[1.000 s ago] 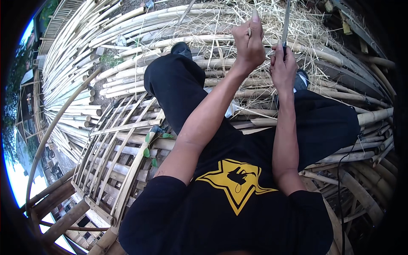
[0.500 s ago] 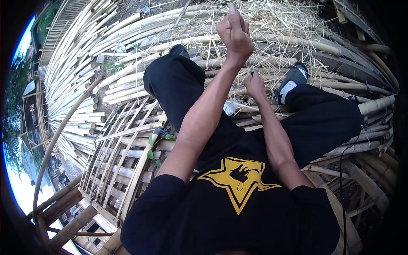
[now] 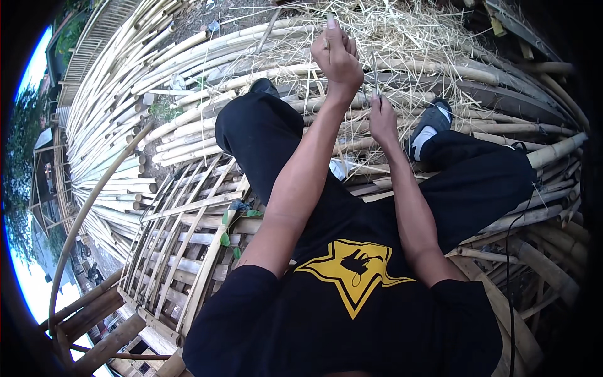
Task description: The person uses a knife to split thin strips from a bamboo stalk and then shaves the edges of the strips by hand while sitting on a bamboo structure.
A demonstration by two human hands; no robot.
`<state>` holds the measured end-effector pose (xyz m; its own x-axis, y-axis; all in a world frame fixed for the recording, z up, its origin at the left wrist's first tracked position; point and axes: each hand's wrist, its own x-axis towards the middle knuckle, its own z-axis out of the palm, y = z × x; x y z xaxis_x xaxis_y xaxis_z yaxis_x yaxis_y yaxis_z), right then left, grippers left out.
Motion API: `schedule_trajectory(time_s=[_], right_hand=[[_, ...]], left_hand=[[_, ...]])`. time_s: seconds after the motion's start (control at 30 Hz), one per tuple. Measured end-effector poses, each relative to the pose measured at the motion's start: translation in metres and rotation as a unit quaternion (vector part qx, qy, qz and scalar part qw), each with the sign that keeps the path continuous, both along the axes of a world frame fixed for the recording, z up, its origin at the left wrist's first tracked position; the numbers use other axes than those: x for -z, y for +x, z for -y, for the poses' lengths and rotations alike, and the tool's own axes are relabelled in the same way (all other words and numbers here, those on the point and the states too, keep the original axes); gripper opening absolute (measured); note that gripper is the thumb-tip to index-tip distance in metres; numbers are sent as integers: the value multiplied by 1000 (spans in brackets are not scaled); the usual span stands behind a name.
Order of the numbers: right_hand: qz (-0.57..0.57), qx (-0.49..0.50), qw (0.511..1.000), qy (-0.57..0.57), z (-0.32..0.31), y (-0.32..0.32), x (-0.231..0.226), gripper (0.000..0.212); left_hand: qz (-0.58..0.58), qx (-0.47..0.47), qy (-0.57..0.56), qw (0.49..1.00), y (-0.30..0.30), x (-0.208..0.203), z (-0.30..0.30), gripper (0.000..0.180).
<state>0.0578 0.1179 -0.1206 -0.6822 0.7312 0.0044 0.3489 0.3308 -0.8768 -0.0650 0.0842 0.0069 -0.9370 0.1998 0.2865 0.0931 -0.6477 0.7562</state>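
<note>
My left hand [image 3: 339,63] is closed in a fist with the thumb pointing up and away. A small pale end, like a thin bamboo strip [image 3: 326,44], shows between its fingers; the rest of it is hidden. Lower and to the right, my right hand [image 3: 384,120] is wrapped round the handle of a knife [image 3: 375,74]. The narrow blade points away from me, beside my left wrist and apart from it. Beyond both hands lies a heap of pale bamboo shavings [image 3: 414,38].
Long bamboo poles [image 3: 213,72] are spread across the ground ahead and to the left. A slatted bamboo frame [image 3: 182,251] stands by my left side. One curved pole [image 3: 94,195] rises at the left. My sandalled foot [image 3: 434,119] rests among poles at the right.
My left hand has shifted slightly left and nearer. My right hand has turned and moved a little to the right, so the knife blade now shows along its length.
</note>
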Motion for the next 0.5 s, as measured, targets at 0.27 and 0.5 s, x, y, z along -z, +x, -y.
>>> schedule_trajectory(time_s=[0.27, 0.5], right_hand=[[-207, 2, 977, 46, -5, -17, -127, 26], [267, -72, 960, -40, 10, 8, 64, 52]], left_hand=[[24, 15, 40, 999, 2, -5, 4, 46], [22, 35, -4, 999, 8, 4, 8, 45]])
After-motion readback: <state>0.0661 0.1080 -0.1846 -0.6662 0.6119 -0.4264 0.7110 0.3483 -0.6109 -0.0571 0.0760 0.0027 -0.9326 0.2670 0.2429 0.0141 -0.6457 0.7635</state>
